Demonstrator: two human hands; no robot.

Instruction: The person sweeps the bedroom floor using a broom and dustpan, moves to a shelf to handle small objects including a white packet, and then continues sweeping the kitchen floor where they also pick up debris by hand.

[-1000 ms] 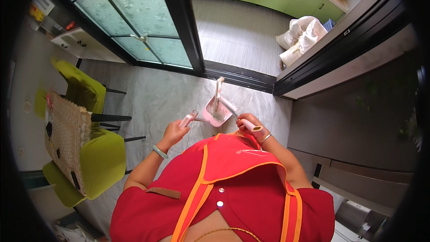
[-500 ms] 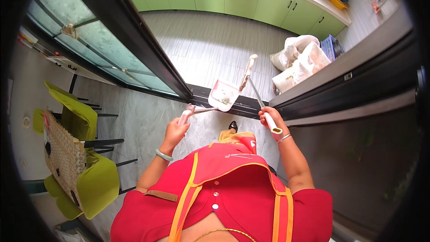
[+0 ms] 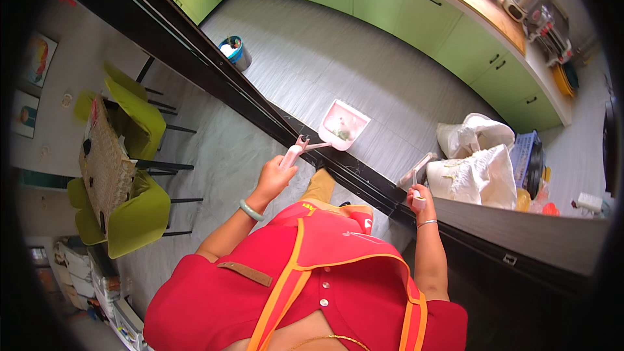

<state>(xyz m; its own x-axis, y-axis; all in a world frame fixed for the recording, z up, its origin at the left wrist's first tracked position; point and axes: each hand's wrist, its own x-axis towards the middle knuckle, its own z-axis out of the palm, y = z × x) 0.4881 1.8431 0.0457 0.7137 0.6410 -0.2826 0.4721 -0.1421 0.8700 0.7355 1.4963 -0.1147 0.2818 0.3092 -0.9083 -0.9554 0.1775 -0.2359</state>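
My left hand (image 3: 273,180) is closed around the handle of a pale pink dustpan (image 3: 355,121). The pan hangs out in front of me above the dark door track, with some greenish and whitish debris in it. My right hand (image 3: 420,199) grips the handle of a broom, seen nearly end-on. The light-coloured broom head (image 3: 416,169) shows just beyond that hand, close to white sacks (image 3: 478,172) on the right. How the broom head meets the floor cannot be made out.
A dark sliding-door track (image 3: 354,179) crosses the floor before me. Beyond it stand green cabinets (image 3: 416,16) and a bin with a blue rim (image 3: 235,52). A blue basket (image 3: 522,156) sits by the sacks. Green chairs (image 3: 140,214) surround a table (image 3: 107,156) on the left.
The view has turned to the right and shows more of the kitchen. The dustpan has moved past the track's near edge; the broom has swung away from it, right toward the sacks.
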